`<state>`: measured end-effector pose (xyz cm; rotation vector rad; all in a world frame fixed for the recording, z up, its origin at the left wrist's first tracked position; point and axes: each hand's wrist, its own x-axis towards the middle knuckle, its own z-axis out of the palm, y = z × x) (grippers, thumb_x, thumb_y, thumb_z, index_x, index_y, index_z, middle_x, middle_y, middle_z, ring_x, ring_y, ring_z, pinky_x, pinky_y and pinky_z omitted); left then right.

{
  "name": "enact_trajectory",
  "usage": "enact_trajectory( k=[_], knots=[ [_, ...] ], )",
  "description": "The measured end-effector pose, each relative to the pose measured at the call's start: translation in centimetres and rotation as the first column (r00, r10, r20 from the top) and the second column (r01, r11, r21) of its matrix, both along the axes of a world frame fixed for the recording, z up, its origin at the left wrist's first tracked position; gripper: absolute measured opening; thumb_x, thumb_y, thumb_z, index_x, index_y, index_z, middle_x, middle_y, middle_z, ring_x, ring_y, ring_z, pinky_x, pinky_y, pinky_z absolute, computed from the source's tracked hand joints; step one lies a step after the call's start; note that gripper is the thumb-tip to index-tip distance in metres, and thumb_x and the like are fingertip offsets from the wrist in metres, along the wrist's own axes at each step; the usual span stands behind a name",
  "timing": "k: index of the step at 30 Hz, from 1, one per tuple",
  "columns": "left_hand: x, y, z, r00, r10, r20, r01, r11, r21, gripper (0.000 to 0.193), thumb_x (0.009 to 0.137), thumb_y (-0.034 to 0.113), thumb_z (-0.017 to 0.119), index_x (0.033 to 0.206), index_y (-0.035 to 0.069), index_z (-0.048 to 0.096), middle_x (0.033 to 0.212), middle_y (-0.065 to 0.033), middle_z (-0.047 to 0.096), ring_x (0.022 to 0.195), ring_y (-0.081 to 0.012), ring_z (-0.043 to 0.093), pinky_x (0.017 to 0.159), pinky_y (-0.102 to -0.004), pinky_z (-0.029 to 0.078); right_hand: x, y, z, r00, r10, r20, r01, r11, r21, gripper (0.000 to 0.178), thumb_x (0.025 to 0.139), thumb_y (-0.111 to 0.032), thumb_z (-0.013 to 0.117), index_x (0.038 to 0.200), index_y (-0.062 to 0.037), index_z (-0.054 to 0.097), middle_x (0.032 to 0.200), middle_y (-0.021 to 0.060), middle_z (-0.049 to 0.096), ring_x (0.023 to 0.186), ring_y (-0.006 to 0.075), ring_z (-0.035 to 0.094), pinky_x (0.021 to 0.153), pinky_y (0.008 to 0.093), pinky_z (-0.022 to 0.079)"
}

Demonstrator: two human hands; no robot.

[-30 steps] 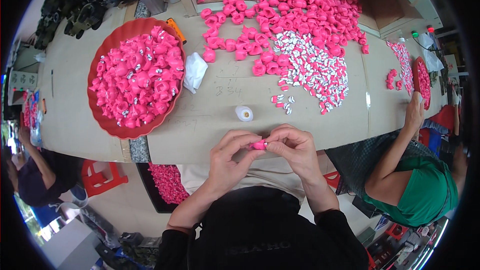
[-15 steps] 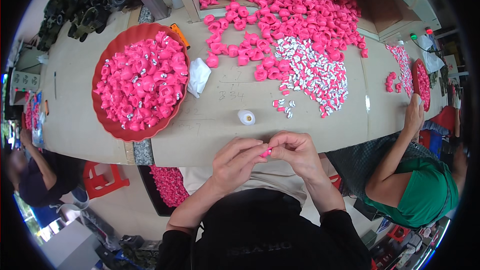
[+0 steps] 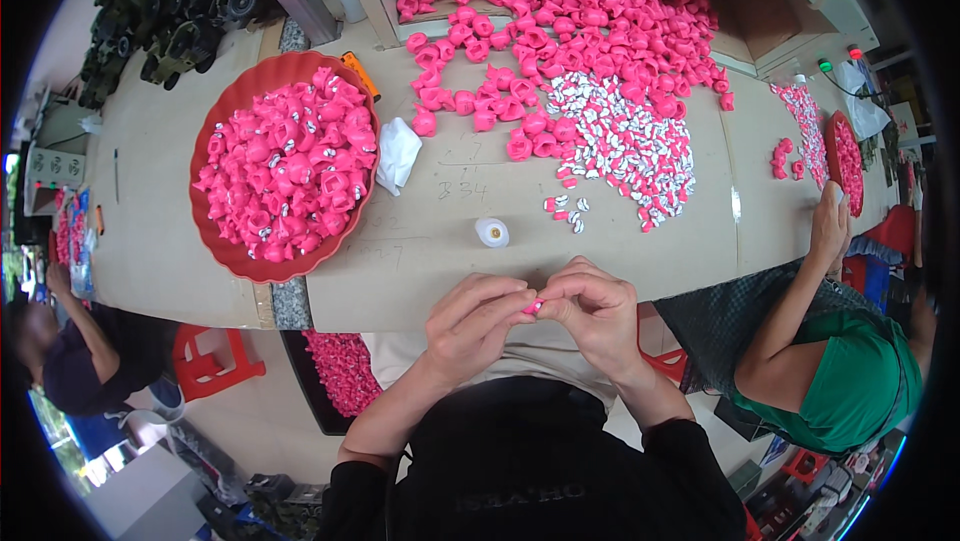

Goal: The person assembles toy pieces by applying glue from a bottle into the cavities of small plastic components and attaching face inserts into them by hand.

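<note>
- Fingertips (image 3: 518, 302) of the left hand (image 3: 468, 329) and of the right hand (image 3: 598, 319) meet just in front of the person's body, both grasping one small pink piece (image 3: 533, 308) with a pale spot on it; most of the piece is hidden by the fingers.
- Between the two hands, that pink piece sits near the close edge of the worktable (image 3: 440, 266).
- Just beyond the hands stands a small white container (image 3: 491, 233) with a yellowish centre on its top.
- Beyond the right hand, a few loose bits (image 3: 565, 211) lie near a spread heap of small white-and-pink parts (image 3: 630, 156).
- Farther from the hands, touching that heap, a mass of hollow pink pieces (image 3: 590, 21) reaches back into a boxed compartment.
- Forward and left of the left hand, a red scalloped bowl (image 3: 240, 266) is heaped with pink pieces; a crumpled white tissue (image 3: 398, 153) lies just beside its rim, and an orange tool (image 3: 360, 76) is near its far side.
- Below and left of the left hand, under the table edge, a black tray (image 3: 305, 371) holds more pink pieces.
- Well to the right of the right hand, a co-worker in green (image 3: 855, 391) reaches toward another red bowl (image 3: 848, 166).
</note>
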<state>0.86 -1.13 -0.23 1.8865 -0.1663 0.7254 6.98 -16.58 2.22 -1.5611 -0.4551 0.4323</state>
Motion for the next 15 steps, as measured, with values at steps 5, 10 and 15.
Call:
enact_trajectory(
  k=[5,10,15],
  knots=[
    [-0.3,-0.1,-0.3,1.0,-0.015,-0.012,0.015,0.999,-0.031,0.021,0.065,-0.004,0.074,0.084,0.0,0.066,0.086,-0.0099,0.063,0.075,-0.0232,0.063,0.061,-0.0289,0.052,-0.3,0.2,0.4,0.994,-0.046,-0.099,0.048,0.999,0.016,0.008,0.073,0.001,0.069,0.08,-0.0018,0.068,0.077,0.0043,0.065,0.074,0.0126,0.056,0.069,0.0258,0.044],
    [-0.9,-1.0,0.0,0.861,-0.442,-0.253,-0.028,0.455,-0.89,0.034,0.08,-0.006,0.063,0.112,0.001,0.053,0.095,-0.0099,0.061,0.087,-0.0182,0.062,0.074,-0.0281,0.052,-0.2,0.5,0.5,0.984,-0.046,-0.172,0.057,0.997,0.059,0.016,0.072,0.002,0.069,0.086,-0.0017,0.068,0.082,0.0042,0.063,0.077,0.0127,0.056,0.07,0.0269,0.046],
    [-1.1,-0.5,-0.1,0.828,-0.519,-0.214,0.057,0.457,-0.888,0.037,0.085,-0.005,0.057,0.121,0.0,0.046,0.097,-0.0103,0.06,0.086,-0.0156,0.062,0.074,-0.0265,0.052,0.2,0.3,0.7,0.997,-0.038,-0.063,0.04,0.999,0.031,0.024,0.069,0.003,0.071,0.092,-0.0022,0.067,0.085,0.0042,0.06,0.079,0.0146,0.057,0.07,0.0284,0.047]
  ],
)
